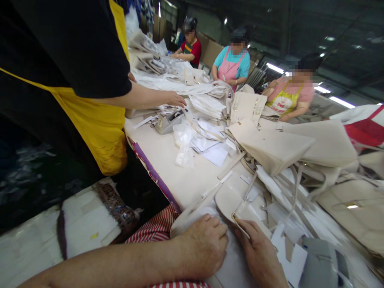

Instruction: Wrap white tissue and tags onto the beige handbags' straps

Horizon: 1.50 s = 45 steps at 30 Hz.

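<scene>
Cream bag (pixel 232 202), lying flat at the near edge of the table (pixel 180 176), its rounded flap turned toward the viewer and a gold metal fitting (pixel 239 222) on its near side. Left hand (pixel 204 246): fingers curled together and pressed down on the bag's pale near part, forearm entering from lower left. Right hand (pixel 259 252): back uppermost, thumb and forefinger touching the bag just beside the fitting; whether it clamps the bag cannot be told. The two hands lie close together, not touching.

A thin strap (pixel 216 187) runs from the bag up and to the right. Right of it, cut cream pieces and white scraps (pixel 285 208) lie in a loose heap, with larger cream bags (pixel 285 148) stacked behind. Farther up the table: loose paper sheets (pixel 216 155), clear plastic sleeves (pixel 183 145) and a tape dispenser (pixel 167 121). The table's left edge carries a purple strip (pixel 153 173).

Left, a person in a yellow apron (pixel 99 120) stands at the table, one hand (pixel 177 99) flat on the papers. Three more people work at the far side, in a red top (pixel 195 48), a teal top (pixel 234 62) and a pink top (pixel 288 96). Lower left, a red-striped cloth (pixel 156 229) shows beside a padded seat (pixel 87 222).
</scene>
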Each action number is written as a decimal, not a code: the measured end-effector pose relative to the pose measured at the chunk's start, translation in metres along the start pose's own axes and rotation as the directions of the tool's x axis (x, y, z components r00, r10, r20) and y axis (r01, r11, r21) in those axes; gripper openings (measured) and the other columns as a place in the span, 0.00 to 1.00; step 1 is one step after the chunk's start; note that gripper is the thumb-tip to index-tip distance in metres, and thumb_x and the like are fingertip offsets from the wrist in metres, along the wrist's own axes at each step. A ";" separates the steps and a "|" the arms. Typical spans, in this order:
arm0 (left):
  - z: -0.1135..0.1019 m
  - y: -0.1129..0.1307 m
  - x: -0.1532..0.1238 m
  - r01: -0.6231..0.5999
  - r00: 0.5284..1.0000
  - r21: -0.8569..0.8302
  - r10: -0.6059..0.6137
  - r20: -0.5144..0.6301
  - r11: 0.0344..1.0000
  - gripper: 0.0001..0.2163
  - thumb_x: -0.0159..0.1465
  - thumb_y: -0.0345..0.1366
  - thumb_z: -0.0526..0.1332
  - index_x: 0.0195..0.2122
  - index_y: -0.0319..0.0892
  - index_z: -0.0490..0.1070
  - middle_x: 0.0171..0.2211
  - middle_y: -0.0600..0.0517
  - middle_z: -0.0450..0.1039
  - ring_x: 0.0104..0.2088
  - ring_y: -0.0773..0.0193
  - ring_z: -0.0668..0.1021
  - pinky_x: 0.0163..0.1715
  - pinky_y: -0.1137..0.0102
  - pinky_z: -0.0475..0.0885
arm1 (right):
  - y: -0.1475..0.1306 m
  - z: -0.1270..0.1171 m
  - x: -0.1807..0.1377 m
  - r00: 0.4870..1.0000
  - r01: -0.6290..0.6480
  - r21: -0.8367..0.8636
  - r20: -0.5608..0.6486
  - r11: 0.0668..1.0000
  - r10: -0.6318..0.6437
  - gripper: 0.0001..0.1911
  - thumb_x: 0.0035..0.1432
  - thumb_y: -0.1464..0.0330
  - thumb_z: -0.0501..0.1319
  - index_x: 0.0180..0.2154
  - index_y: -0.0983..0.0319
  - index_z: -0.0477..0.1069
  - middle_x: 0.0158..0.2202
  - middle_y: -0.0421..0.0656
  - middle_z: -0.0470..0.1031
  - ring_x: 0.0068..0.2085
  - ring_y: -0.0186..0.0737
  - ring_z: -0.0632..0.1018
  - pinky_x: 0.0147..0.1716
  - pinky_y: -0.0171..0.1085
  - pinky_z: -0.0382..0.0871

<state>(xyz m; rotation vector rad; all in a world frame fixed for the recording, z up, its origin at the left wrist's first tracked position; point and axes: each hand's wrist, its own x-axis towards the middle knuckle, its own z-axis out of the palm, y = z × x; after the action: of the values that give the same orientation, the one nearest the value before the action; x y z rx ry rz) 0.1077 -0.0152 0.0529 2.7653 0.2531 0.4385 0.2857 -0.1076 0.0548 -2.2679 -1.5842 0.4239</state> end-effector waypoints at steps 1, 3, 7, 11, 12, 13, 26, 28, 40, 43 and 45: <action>0.000 0.000 0.000 -0.008 1.000 0.007 0.008 0.004 1.000 0.09 0.62 0.38 0.54 0.37 0.39 0.68 0.36 0.48 0.69 0.38 0.59 0.68 0.40 0.63 0.63 | -0.001 -0.001 0.001 1.000 -0.010 0.013 0.003 1.000 0.010 0.16 0.60 0.62 0.49 0.44 0.58 0.70 0.44 0.45 0.73 0.45 0.40 0.74 0.46 0.39 0.68; 0.001 0.000 0.002 -0.030 0.999 0.030 0.030 0.013 0.999 0.09 0.62 0.38 0.54 0.37 0.39 0.68 0.35 0.49 0.69 0.37 0.59 0.69 0.39 0.63 0.63 | -0.001 -0.003 0.002 1.000 -0.020 0.035 0.017 0.999 0.019 0.16 0.60 0.60 0.49 0.43 0.57 0.71 0.44 0.44 0.73 0.45 0.40 0.74 0.46 0.38 0.67; 0.005 0.000 0.013 -0.029 0.999 0.056 0.027 0.026 0.998 0.10 0.61 0.37 0.53 0.40 0.37 0.67 0.36 0.48 0.70 0.34 0.60 0.70 0.36 0.62 0.65 | 0.000 -0.004 0.002 0.999 -0.016 0.059 0.032 0.998 0.014 0.17 0.60 0.60 0.50 0.45 0.57 0.70 0.45 0.44 0.72 0.46 0.40 0.73 0.47 0.38 0.67; 0.009 0.001 0.027 0.005 0.995 0.055 -0.011 0.098 0.998 0.11 0.61 0.34 0.52 0.41 0.35 0.68 0.36 0.46 0.70 0.33 0.60 0.71 0.31 0.62 0.66 | -0.001 -0.004 0.000 0.999 -0.027 0.087 0.034 0.996 0.024 0.17 0.61 0.59 0.49 0.46 0.57 0.69 0.46 0.45 0.72 0.46 0.40 0.73 0.48 0.39 0.66; 0.010 0.001 0.029 0.008 0.993 0.051 -0.014 0.118 0.999 0.11 0.60 0.33 0.52 0.40 0.35 0.69 0.36 0.46 0.70 0.34 0.59 0.71 0.30 0.62 0.66 | -0.002 -0.004 0.000 0.999 -0.033 0.093 0.035 0.995 0.030 0.17 0.61 0.59 0.49 0.45 0.57 0.69 0.45 0.45 0.72 0.46 0.40 0.73 0.48 0.39 0.66; 0.011 0.001 0.031 0.010 0.991 0.045 -0.016 0.134 0.999 0.10 0.60 0.32 0.52 0.39 0.35 0.70 0.36 0.45 0.70 0.35 0.59 0.71 0.29 0.62 0.66 | -0.003 -0.004 0.000 0.999 -0.038 0.099 0.035 0.994 0.035 0.17 0.61 0.59 0.49 0.45 0.57 0.70 0.45 0.45 0.72 0.46 0.41 0.73 0.48 0.40 0.66; 0.028 0.007 0.044 0.071 0.959 0.062 -0.085 0.269 0.996 0.13 0.59 0.33 0.55 0.42 0.35 0.72 0.42 0.43 0.72 0.40 0.55 0.70 0.33 0.59 0.68 | 0.001 0.005 -0.001 0.999 -0.039 0.060 0.011 0.997 0.039 0.18 0.59 0.65 0.48 0.47 0.61 0.69 0.46 0.45 0.70 0.47 0.40 0.72 0.50 0.39 0.63; 0.026 0.009 0.046 0.077 0.939 0.070 -0.096 0.330 0.995 0.12 0.58 0.32 0.56 0.40 0.36 0.73 0.42 0.43 0.72 0.39 0.55 0.70 0.32 0.59 0.67 | 0.000 0.007 -0.002 0.999 -0.048 0.036 -0.007 0.998 0.048 0.18 0.58 0.67 0.47 0.47 0.62 0.69 0.46 0.46 0.70 0.47 0.40 0.72 0.51 0.38 0.62; 0.021 0.003 0.029 0.005 0.995 0.069 -0.012 0.103 0.998 0.12 0.61 0.32 0.54 0.44 0.36 0.68 0.38 0.45 0.71 0.34 0.58 0.71 0.28 0.63 0.66 | -0.003 0.007 -0.003 0.995 -0.098 0.054 -0.027 0.994 0.099 0.21 0.59 0.61 0.46 0.46 0.62 0.69 0.46 0.46 0.70 0.48 0.41 0.71 0.51 0.40 0.62; 0.013 0.001 0.015 0.003 1.000 0.077 -0.004 0.011 0.997 0.10 0.61 0.33 0.54 0.42 0.37 0.67 0.34 0.48 0.69 0.32 0.61 0.71 0.33 0.63 0.66 | -0.005 0.003 -0.002 0.990 -0.138 0.068 -0.018 0.988 0.139 0.20 0.58 0.58 0.47 0.44 0.59 0.70 0.46 0.44 0.71 0.47 0.41 0.72 0.49 0.39 0.63; 0.008 -0.002 0.007 -0.017 1.000 0.067 0.017 -0.002 0.998 0.07 0.60 0.34 0.55 0.37 0.39 0.67 0.33 0.50 0.68 0.33 0.61 0.70 0.36 0.64 0.66 | -0.005 0.000 -0.001 0.988 -0.153 0.084 -0.015 0.985 0.155 0.20 0.57 0.57 0.48 0.43 0.58 0.71 0.46 0.43 0.71 0.47 0.41 0.72 0.48 0.39 0.64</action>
<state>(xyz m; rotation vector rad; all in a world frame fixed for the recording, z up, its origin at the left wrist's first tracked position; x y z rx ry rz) 0.1165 -0.0141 0.0471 2.8347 0.2490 0.4459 0.2804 -0.1072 0.0569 -2.3320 -1.3603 0.4940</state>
